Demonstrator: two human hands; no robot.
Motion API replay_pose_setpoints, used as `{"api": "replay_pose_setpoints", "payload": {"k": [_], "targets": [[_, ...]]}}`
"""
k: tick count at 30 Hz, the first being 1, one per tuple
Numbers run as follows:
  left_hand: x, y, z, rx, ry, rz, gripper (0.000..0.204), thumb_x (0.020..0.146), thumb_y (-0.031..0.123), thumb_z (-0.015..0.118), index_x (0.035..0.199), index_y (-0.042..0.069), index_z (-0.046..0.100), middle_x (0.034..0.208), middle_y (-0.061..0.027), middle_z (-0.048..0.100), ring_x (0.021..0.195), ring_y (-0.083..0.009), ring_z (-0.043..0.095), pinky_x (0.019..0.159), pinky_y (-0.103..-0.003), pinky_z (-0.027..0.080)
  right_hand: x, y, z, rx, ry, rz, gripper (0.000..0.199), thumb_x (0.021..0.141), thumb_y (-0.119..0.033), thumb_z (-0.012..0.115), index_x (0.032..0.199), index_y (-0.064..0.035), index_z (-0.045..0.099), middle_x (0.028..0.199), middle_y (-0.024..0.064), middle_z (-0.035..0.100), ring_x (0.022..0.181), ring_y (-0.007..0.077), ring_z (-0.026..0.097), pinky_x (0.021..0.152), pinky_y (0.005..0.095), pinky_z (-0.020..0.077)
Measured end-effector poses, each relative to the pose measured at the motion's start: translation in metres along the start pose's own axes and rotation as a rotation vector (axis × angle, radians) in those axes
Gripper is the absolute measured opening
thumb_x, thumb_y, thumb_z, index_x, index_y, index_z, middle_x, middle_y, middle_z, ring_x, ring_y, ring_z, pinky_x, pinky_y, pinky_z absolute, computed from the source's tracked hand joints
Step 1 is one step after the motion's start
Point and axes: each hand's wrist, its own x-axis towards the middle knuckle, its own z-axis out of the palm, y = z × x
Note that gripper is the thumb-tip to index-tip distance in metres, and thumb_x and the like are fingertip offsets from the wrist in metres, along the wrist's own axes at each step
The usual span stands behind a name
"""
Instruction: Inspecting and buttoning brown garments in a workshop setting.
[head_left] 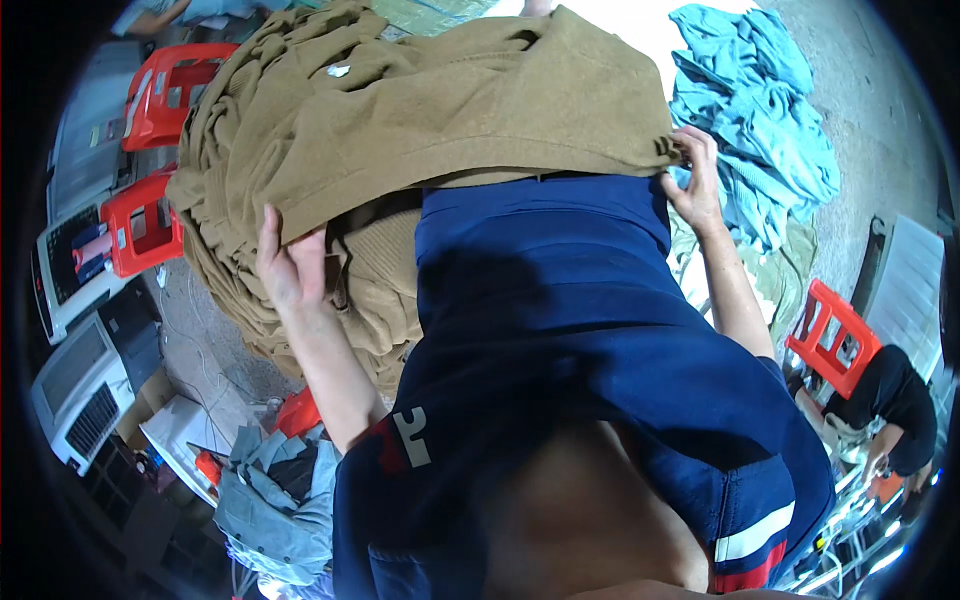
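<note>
Brown garment (pixel 430 110) half-folded, I judge: my left hand (pixel 290 265) and right hand (pixel 693 175) pinch its hem above the brown stack (pixel 370 290).

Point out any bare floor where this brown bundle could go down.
Bare concrete lies right of the teal pile. A narrow strip runs between the brown bundle and the grey machines. The lower left, round the grey clothes, is crowded.

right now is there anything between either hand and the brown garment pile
Nothing visible. The left hand already grips the lower edge of the brown garment pile, and the right hand pinches its right corner; both are touching the fabric directly.
</note>
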Motion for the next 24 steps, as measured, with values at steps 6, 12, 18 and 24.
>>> {"api": "replay_pose_setpoints", "payload": {"k": [6,12,18,24], "targets": [[-0.044,0.018,-0.054,1.244,-0.057,0.34,0.038,0.086,0.004,0.067,0.118,-0.007,0.05,0.115,-0.0187,0.061,0.097,-0.0225,0.063,0.085,-0.03,0.049,-0.014,0.028,0.015,-0.058,0.095,0.069,0.053,0.061,0.003,0.058,0.113,-0.0062,0.052,0.118,0.0161,0.049,0.115,0.0351,0.045,0.098,0.0422,0.0401],[-0.028,0.008,-0.045,1.706,0.196,1.018,0.048,0.08,0.004,0.074,0.121,0.0,0.05,0.121,-0.0158,0.05,0.105,-0.0278,0.052,0.087,-0.037,0.045,-0.031,0.055,0.044,0.059,0.257,0.203,0.053,0.061,0.004,0.07,0.108,-0.0052,0.049,0.112,0.0139,0.05,0.108,0.0324,0.049,0.096,0.0388,0.0407],[-0.019,0.016,-0.029,1.673,-0.009,1.151,0.028,0.085,0.0,0.059,0.113,-0.001,0.058,0.108,-0.0126,0.059,0.104,-0.0259,0.054,0.092,-0.035,0.042,-0.036,0.047,0.048,0.233,0.371,0.337,0.043,0.072,0.007,0.066,0.109,-0.0088,0.049,0.114,0.0065,0.051,0.104,0.0189,0.053,0.081,0.0297,0.0445],[-0.013,0.012,-0.032,1.738,-0.002,1.107,0.038,0.078,-0.007,0.056,0.115,0.0,0.058,0.108,-0.0139,0.06,0.102,-0.0289,0.053,0.094,-0.037,0.04,-0.031,0.04,0.041,0.348,0.411,0.326,0.038,0.075,0.011,0.06,0.107,-0.0066,0.051,0.108,0.0052,0.058,0.1,0.014,0.056,0.078,0.0249,0.0442]]}}
